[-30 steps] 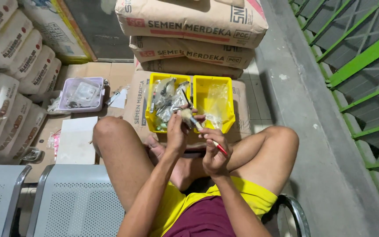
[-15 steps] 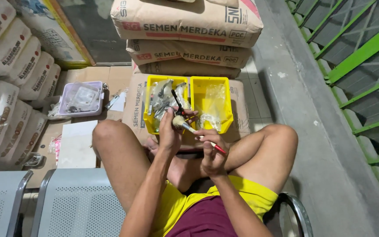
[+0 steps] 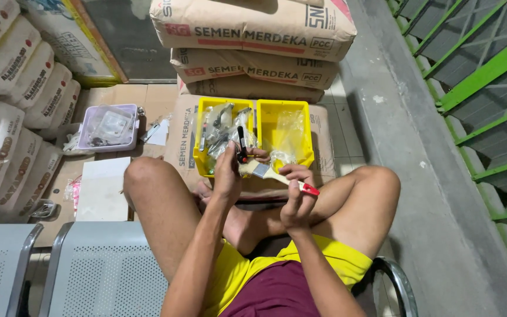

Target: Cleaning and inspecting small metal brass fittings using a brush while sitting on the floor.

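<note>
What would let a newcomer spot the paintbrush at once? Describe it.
Find the two yellow bins on the brown paper sacks ahead of the seated person. Just below them, the right hand holds a small paintbrush. Its pale handle, red tip and metal band set it apart from the black part in the left hand.

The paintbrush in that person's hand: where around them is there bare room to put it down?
Bare room: the grey concrete strip between the cement sacks and green railing, and the white sheet beside the left knee. Crowded: both yellow bins, packed with bagged parts, and the lilac tray. The right hand holds the paintbrush.
</note>
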